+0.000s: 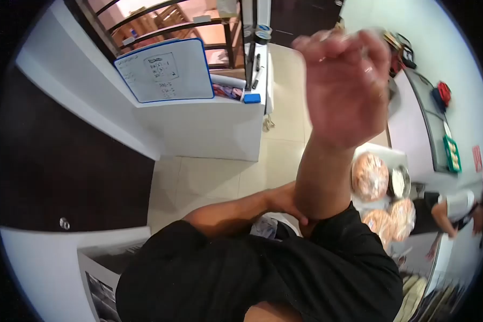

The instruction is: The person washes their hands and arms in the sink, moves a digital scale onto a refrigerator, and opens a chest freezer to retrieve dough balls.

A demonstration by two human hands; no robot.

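My right hand (346, 88) is raised close to the camera, palm showing. Its fingers are bent but apart, slightly blurred, and I see nothing held in them. Across my body, my left hand (288, 203) wraps round my right elbow, with its thumb visible and the other fingers partly hidden behind the arm. Below and to the right of the raised forearm lie several round, orange-pink bundles in clear plastic (371, 176). A metal bowl (405, 182) with something pale in it sits beside them.
A whiteboard (166, 72) with writing leans on a white ledge, near a blue eraser (251, 98) and markers. At right, another person (444, 212) stands by the counter. A green tray (452, 154) rests at the grey counter's edge. A dark door (75, 155) is at left.
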